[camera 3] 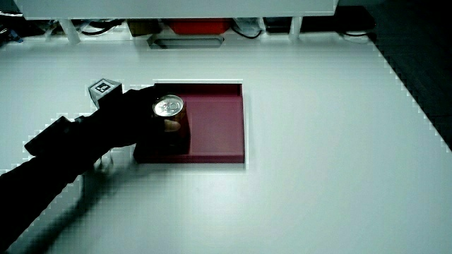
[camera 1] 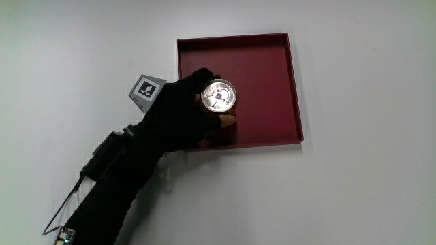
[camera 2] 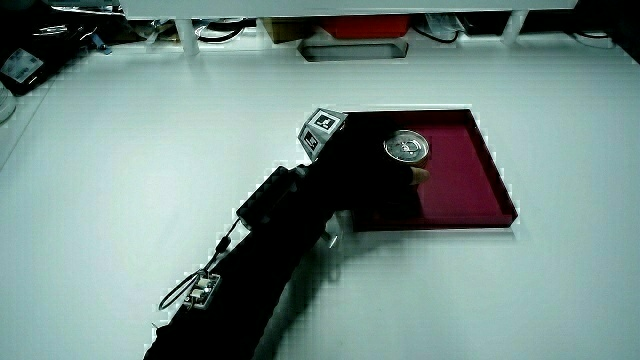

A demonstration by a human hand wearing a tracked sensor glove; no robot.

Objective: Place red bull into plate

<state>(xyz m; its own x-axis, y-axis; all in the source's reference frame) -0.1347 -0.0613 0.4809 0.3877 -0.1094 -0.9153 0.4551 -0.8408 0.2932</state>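
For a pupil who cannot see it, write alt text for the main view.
A black-gloved hand grips an upright drink can inside a square dark red tray on a pale table. The can's silver top faces the camera, and a small patterned cube sits on the back of the hand.

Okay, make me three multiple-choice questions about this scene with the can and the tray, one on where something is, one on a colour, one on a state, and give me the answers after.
1. Where is the can?
A. on the bare table
B. over the plate, inside its rim
C. beside the partition

2. What colour is the plate?
A. dark red
B. blue
C. yellow

3. What is the hand doing?
A. resting open on the table
B. pointing at the plate
C. gripping the can

Answers: B, the can's top shows within the plate's walls in all views; A, the square tray is dark red; C, the gloved fingers wrap the upright can's side.
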